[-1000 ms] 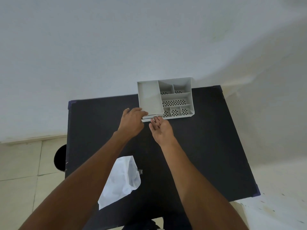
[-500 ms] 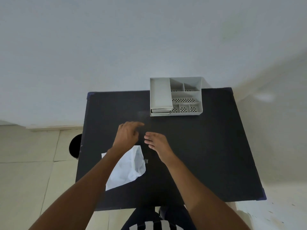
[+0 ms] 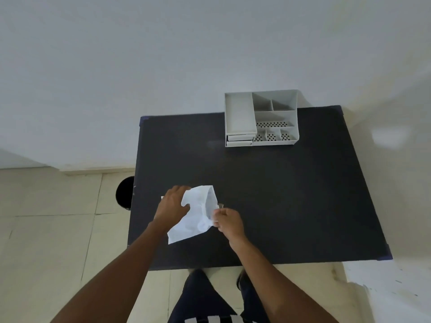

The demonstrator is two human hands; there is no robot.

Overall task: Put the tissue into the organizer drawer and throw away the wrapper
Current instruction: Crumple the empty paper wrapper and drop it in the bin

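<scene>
A white, translucent wrapper [image 3: 196,215] lies crumpled on the near left part of the black table [image 3: 279,194]. My left hand [image 3: 172,205] grips its left side with fingers over the top edge. My right hand [image 3: 227,221] pinches its right edge with closed fingers. The grey organizer [image 3: 261,117] stands at the table's far edge, its small drawers [image 3: 239,139] at the front left pushed in. No tissue shows outside the organizer.
A round black bin [image 3: 124,193] sits on the tiled floor just left of the table. A white wall rises behind the table. My dark trousers [image 3: 205,299] and a shoe show below the near edge.
Both hands have pulled back from the organizer's drawer to the near side of the table and taken hold of the wrapper. The drawer, slightly open a second ago, is now shut.
</scene>
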